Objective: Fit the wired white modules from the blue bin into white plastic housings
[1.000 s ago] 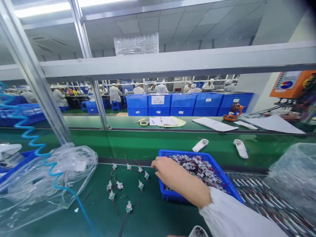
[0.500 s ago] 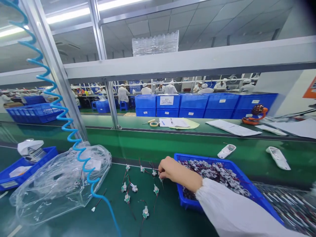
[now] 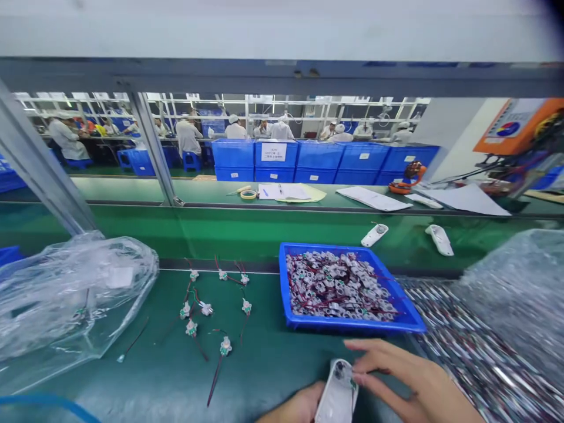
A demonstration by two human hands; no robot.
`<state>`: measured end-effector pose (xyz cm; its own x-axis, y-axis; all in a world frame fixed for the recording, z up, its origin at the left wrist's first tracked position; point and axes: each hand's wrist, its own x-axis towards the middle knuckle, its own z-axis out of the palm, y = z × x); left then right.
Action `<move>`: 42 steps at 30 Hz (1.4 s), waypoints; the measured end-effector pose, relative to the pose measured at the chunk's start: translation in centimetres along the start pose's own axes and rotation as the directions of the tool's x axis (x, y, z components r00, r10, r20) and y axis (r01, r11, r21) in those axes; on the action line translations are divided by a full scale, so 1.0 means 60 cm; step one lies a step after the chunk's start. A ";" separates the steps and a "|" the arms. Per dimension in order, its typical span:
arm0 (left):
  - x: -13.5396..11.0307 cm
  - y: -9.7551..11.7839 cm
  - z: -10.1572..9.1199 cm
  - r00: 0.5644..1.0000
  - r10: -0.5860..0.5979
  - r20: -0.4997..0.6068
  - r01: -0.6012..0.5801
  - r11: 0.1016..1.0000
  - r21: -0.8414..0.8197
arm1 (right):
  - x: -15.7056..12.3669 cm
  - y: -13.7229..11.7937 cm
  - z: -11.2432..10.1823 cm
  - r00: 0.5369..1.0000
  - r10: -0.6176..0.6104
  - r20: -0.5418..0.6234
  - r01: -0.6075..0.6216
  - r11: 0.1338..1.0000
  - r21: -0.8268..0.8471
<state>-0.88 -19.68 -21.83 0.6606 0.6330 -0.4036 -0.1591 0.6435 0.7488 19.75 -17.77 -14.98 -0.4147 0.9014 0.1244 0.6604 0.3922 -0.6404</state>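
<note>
clamped in the right hand point(image 3: 408, 376), a white plastic housing point(image 3: 338, 396) stood tilted at the near edge of the green worktop point(image 3: 282, 376), with the right fingers point(image 3: 374, 367) curled around its upper end. the left hand point(image 3: 297, 405) lay against the housing's lower left side, but its fingers were hidden, so i could not tell whether it had closed on the housing.

just beyond the hands, a blue plastic tray point(image 3: 352, 249) sat toward the worktop's far edge, heaped with small white wired parts point(image 3: 337, 288) trailing dark red leads. seven more wired parts point(image 3: 191, 328) lay loose on the worktop, left of the tray. a crumpled clear plastic bag point(image 3: 74, 294) covered the worktop's left end. to the right of the tray lay a blurred heap of long thin wired pieces point(image 3: 467, 346), partly under a clear bubble-wrap bag point(image 3: 515, 294). two more white housings point(image 3: 374, 235) rested on a green belt point(image 3: 264, 241) past the far edge. farther off, co-workers point(image 3: 235, 130) in white worked beyond stacked blue crates point(image 3: 317, 164).
</note>
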 end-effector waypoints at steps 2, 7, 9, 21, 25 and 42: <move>-0.011 0.003 -0.001 0.999 -0.036 0.005 0.036 0.999 -0.019 | -0.011 0.023 0.019 0.998 0.021 -0.055 -0.023 0.999 -0.035; -0.035 0.014 0.011 0.995 -0.090 -0.034 0.089 0.996 -0.022 | -0.025 0.034 0.043 0.997 0.040 -0.067 -0.049 0.989 -0.141; -0.037 0.018 0.016 0.994 -0.103 -0.036 0.103 0.995 -0.012 | -0.026 0.032 0.048 0.998 0.030 -0.061 -0.040 0.985 -0.166; -0.045 0.039 0.029 0.989 -0.107 -0.098 0.109 0.994 0.015 | -0.005 0.031 0.054 0.991 -0.127 -0.039 0.094 0.877 -0.471; -0.046 0.040 0.033 0.985 -0.117 -0.129 0.120 0.993 0.013 | 0.004 0.020 0.058 0.981 -0.187 -0.041 0.125 0.785 -0.607; -0.041 0.028 0.031 0.972 -0.164 -0.165 0.180 0.980 0.082 | 0.020 -0.005 0.067 0.996 0.019 0.084 0.042 0.746 -0.664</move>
<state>-1.41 -20.93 -18.62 0.5471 0.5809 -0.6026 0.0229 0.7093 0.7045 16.55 -17.55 -17.68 -0.4533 0.8900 0.0482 0.8913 0.4523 0.0306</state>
